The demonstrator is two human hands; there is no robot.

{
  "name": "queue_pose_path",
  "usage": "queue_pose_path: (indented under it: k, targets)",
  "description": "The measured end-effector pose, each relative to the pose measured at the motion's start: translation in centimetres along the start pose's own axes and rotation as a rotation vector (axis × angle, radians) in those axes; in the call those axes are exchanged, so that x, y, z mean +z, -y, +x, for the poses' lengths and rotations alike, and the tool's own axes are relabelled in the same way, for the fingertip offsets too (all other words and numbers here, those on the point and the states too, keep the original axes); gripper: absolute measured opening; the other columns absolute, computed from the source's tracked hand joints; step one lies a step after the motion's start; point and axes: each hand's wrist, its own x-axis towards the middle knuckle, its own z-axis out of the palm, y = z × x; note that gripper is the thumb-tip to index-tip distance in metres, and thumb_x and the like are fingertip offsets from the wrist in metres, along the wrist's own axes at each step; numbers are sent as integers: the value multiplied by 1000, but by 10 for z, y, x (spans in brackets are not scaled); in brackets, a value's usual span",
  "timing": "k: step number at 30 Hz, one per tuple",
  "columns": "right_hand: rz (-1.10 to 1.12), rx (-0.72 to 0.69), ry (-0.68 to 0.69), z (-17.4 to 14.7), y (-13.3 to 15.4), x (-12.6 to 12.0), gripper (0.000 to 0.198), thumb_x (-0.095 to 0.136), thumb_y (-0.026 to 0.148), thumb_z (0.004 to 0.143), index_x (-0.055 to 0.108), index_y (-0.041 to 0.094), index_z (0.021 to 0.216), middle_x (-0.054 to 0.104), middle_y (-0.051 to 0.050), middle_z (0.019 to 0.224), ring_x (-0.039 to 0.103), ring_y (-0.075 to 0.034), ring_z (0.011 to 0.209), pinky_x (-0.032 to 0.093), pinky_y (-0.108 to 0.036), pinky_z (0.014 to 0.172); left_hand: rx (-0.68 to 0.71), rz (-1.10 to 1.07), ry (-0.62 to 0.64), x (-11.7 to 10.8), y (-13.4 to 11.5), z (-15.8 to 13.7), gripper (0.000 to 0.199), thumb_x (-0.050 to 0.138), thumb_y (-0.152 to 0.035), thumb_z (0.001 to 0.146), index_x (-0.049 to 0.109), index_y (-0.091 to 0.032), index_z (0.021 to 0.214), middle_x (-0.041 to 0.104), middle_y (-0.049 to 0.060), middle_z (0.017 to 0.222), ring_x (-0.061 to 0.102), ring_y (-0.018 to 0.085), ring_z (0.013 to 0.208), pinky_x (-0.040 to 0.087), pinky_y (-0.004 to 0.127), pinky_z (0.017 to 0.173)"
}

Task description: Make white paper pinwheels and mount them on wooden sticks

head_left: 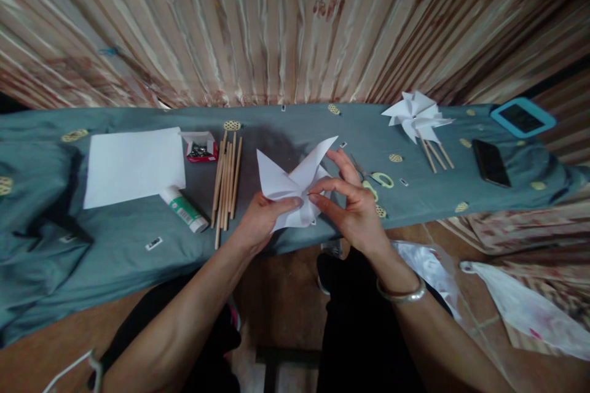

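Note:
A white paper pinwheel is held up over the near edge of the cloth-covered table. My left hand grips it from the left, with the thumb lying across the paper near its middle. On the other side, my right hand pinches something small and thin at the pinwheel's centre between thumb and forefinger; it looks like a pin, but its head is hidden. The other fingers of that hand are spread beside the right blade. Light-green-handled scissors lie just beyond the right hand.
Left of the hands lie wooden sticks, a red box of pins, a glue stick and white paper. To the right are finished-looking pinwheels on sticks, a black phone and a blue-framed tablet. A curtain hangs behind.

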Motion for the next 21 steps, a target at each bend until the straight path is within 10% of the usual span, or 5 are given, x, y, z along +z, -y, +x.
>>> queue_pose_path:
  k: [21]
  targets:
    - [16, 23, -3, 0, -1, -1, 3, 71, 26, 81, 73, 29, 81, 48, 6, 149, 28, -26, 147, 28, -54, 118, 3, 2, 18, 0, 2, 1, 36, 86, -20, 53, 75, -14, 87, 77, 4, 80, 70, 19, 70, 55, 31, 72]
